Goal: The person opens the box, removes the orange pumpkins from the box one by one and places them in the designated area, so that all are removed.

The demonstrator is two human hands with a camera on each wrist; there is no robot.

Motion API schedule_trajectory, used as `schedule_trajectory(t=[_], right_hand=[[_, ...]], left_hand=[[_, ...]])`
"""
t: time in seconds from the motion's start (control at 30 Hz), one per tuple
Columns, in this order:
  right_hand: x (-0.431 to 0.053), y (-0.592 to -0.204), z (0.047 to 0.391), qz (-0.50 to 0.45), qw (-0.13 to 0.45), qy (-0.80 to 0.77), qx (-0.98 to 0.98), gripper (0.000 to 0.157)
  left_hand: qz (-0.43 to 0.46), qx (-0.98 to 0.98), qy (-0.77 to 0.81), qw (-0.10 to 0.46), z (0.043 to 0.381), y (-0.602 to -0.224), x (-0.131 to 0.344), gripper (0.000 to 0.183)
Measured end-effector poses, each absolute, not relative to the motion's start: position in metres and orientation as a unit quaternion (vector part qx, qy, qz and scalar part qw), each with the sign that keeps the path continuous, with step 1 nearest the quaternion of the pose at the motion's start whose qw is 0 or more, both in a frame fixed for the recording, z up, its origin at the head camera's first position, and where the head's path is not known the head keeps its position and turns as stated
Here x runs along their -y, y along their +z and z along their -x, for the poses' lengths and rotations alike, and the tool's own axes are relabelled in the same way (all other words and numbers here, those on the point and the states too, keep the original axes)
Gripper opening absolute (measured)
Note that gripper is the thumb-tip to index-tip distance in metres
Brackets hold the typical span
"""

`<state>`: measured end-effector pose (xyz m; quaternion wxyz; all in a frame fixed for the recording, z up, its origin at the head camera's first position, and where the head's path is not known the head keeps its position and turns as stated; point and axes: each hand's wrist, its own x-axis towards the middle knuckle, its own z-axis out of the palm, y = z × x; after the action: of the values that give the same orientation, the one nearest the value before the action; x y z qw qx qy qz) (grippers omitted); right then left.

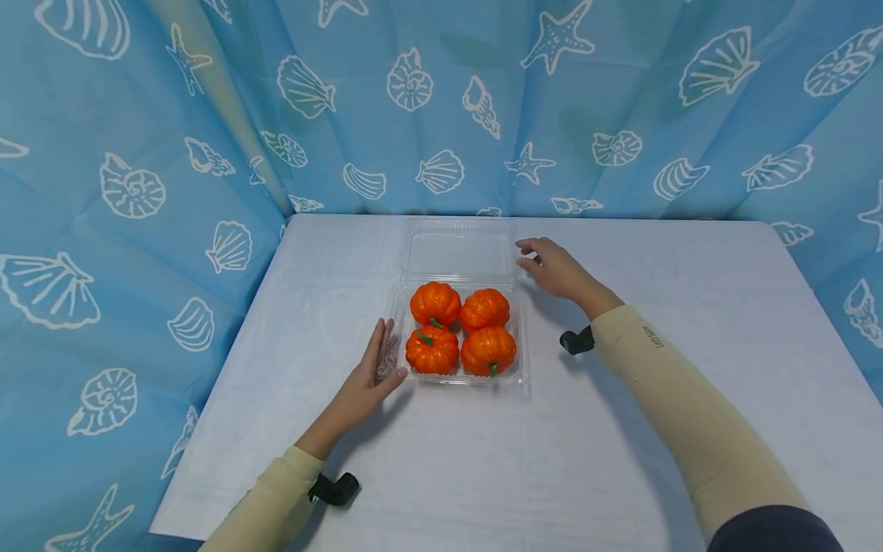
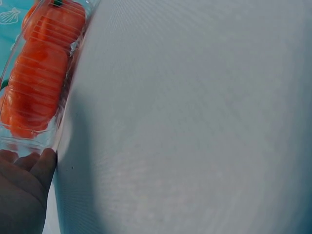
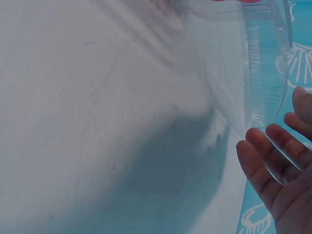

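Observation:
A clear plastic clamshell box [image 1: 522, 360] sits on the white table with its lid [image 1: 457, 254] folded back away from me. Several orange pumpkins [image 1: 489, 351] with green stems fill its base in two rows. My left hand [image 1: 367, 383] lies along the box's left side, fingers straight and thumb at the front left corner. In the left wrist view its fingertips [image 2: 47, 155] are right at the box wall. Beside the lid's right edge is my right hand [image 1: 555, 268], fingers loosely bent and thumb apart, with nothing between them.
The white tabletop [image 1: 655, 268] surrounds the box. A blue curtain [image 1: 441, 100] printed with white shells and starfish hangs behind the table and along its left side. Each forearm carries a small black wrist camera [image 1: 576, 340].

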<state>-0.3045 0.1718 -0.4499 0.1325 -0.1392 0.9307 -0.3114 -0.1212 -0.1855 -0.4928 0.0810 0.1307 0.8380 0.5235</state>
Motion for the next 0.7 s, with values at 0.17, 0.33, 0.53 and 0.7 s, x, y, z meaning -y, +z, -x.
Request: schedule_trajectory(t=[0.17,0.33,0.53,0.7], right_hand=[[-0.177,-0.448,0.301,0.139,0.126,-0.312,-0.931,0.049],[-0.18,-0.446,0.297,0.146,0.12,-0.319,-0.929,0.052],[-0.183,-0.441,0.285,0.164,0.108,-0.327,-0.924,0.054],[-0.184,-0.434,0.273,0.193,0.097,-0.336,-0.917,0.052]], left_hand=[[-0.131,-0.838,0.524,0.079,0.121,-0.494,0.184,0.092],[-0.133,-0.836,0.526,0.077,0.121,-0.496,0.185,0.092],[-0.132,-0.837,0.524,0.08,0.12,-0.494,0.184,0.092],[-0.129,-0.839,0.522,0.08,0.121,-0.494,0.184,0.092]])
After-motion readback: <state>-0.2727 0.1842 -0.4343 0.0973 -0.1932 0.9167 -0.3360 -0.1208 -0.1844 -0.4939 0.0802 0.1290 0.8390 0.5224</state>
